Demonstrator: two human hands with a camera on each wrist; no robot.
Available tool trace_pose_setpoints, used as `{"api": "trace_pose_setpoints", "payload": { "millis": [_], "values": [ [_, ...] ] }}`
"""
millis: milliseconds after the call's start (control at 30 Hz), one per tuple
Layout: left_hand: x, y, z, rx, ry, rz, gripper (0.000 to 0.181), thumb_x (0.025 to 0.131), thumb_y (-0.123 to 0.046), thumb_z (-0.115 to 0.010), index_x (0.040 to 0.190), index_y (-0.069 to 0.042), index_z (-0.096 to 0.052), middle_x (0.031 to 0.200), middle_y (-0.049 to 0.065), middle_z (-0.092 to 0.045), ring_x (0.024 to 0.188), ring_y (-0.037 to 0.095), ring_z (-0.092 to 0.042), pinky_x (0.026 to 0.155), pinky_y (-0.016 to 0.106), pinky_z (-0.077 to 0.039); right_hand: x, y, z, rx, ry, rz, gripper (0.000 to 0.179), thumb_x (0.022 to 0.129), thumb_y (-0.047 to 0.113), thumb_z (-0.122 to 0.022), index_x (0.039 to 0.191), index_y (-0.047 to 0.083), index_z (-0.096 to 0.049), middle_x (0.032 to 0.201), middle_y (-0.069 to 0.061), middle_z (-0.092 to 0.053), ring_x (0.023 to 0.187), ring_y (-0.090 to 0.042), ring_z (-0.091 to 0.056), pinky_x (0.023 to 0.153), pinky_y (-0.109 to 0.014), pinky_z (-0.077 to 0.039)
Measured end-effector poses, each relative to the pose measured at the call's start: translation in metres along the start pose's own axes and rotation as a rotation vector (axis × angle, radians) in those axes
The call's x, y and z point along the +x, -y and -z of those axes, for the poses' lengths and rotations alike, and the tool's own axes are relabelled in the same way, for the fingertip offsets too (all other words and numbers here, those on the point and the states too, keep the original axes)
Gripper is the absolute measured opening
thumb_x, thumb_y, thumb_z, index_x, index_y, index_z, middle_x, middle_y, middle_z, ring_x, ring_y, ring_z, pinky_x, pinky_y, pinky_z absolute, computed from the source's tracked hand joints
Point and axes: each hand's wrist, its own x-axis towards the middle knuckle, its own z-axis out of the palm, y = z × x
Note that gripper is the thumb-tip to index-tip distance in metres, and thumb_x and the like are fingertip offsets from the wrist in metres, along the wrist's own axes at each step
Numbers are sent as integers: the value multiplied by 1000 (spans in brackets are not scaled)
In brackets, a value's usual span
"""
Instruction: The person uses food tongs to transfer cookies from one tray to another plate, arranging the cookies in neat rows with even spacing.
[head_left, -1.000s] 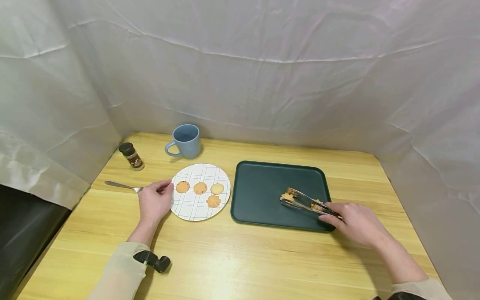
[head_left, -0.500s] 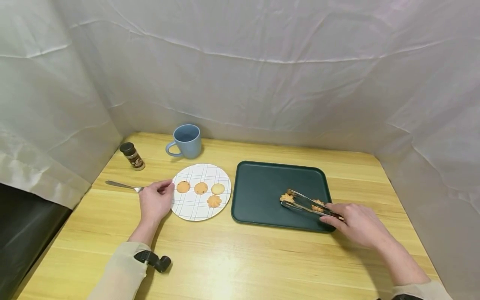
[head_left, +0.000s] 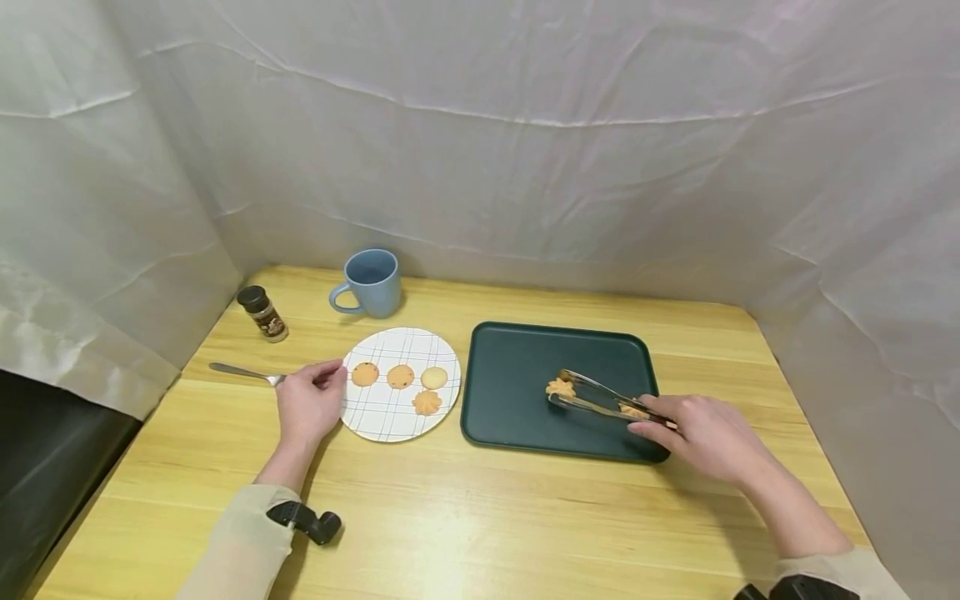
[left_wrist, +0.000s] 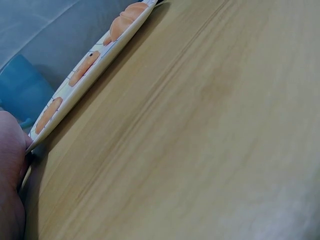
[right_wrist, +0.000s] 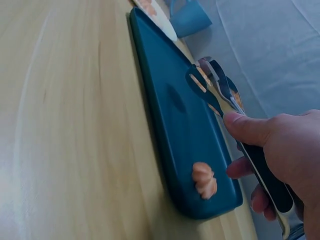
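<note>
My right hand (head_left: 716, 437) grips metal tongs (head_left: 600, 396) with dark handles. Their tips pinch a ridged, flower-shaped cookie (head_left: 559, 387) above the dark green tray (head_left: 517, 358); a shadow falls on the tray below it in the right wrist view. A second ridged cookie (right_wrist: 204, 180) lies in the tray's near right corner, partly covered by the tongs in the head view. My left hand (head_left: 311, 406) holds the left rim of a white checked plate (head_left: 386, 421). On the plate lie two speckled round cookies (head_left: 401, 377), a pale round one (head_left: 433, 378) and a ridged one (head_left: 427, 403).
Behind the plate stands a blue mug (head_left: 373, 283), its handle to the left. A dark-capped spice jar (head_left: 263, 313) stands at the back left. A metal utensil (head_left: 238, 369) lies left of the plate, its end hidden by my left hand. Grey cloth (head_left: 525, 200) encloses the wooden table.
The tongs have closed on the ridged cookie and moved slightly left and up with it, off the tray. My left hand and the plate stay in place.
</note>
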Motion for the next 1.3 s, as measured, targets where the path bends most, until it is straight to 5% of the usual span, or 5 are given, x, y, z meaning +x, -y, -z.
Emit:
{"api": "trace_pose_setpoints", "payload": {
  "millis": [300, 600, 833, 1300],
  "values": [
    [0, 1, 0, 4, -5, 6, 24, 100, -19, -72, 115, -3, -82, 95, 11, -79, 85, 23, -73, 69, 17, -49, 23, 19, 5, 15, 49, 53, 50, 101, 52, -69, 129, 11, -75, 76, 17, -59, 64, -3, -49, 57, -29, -40],
    [1, 2, -1, 6, 11, -7, 24, 100, -19, -72, 116, -3, -81, 96, 12, -79, 86, 24, -74, 70, 17, -50, 46, 41, 0, 35, 47, 107, 54, 101, 51, -69, 133, 8, -74, 117, -6, -77, 93, -20, -74, 77, -46, -59],
    [1, 1, -1, 9, 20, -3, 25, 101, -20, -71, 117, -4, -81, 96, 12, -79, 87, 24, -74, 71, 20, -51, 61, 61, -3, 51, 37, 141, 55, 100, 51, -70, 135, 9, -73, 126, -7, -75, 109, -28, -73, 88, -51, -59],
    [1, 2, -1, 12, 1, -16, 25, 100, -21, -72, 115, -4, -82, 94, 11, -79, 85, 23, -74, 69, 19, -51, 93, 92, -16, 75, 81, 231, 58, 104, 54, -62, 139, 9, -71, 132, -7, -72, 108, -24, -74, 86, -44, -60]
  ]
}}
